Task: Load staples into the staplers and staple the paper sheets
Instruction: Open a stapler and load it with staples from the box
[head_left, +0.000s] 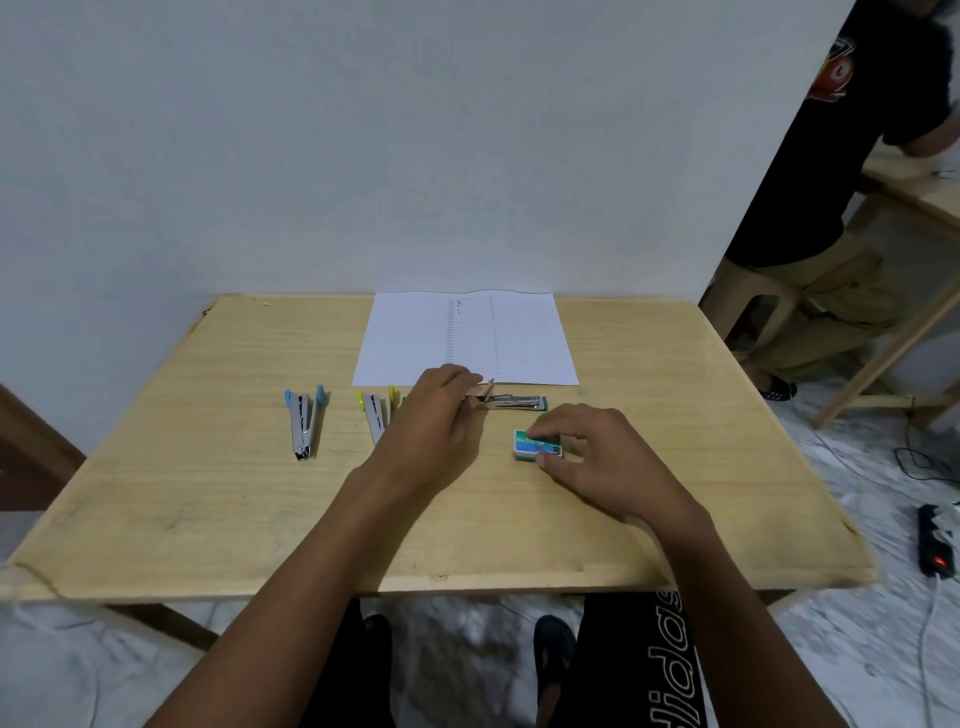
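A green stapler (517, 401) lies open on the wooden table (208, 493), just below the white paper sheets (467, 338). My left hand (434, 421) grips its left end, fingers curled over the raised top. My right hand (587, 457) pinches a small green staple box (535, 445) lying on the table, thumb below and fingers above. A blue stapler (305, 421) lies open at the left. A yellow stapler (375, 413) lies beside it, partly hidden by my left hand.
The table's back edge meets a white wall. At the right, a person in a black shirt (857, 156) sits at another wooden table (914, 192). A black power strip (935, 540) and cables lie on the floor to the right.
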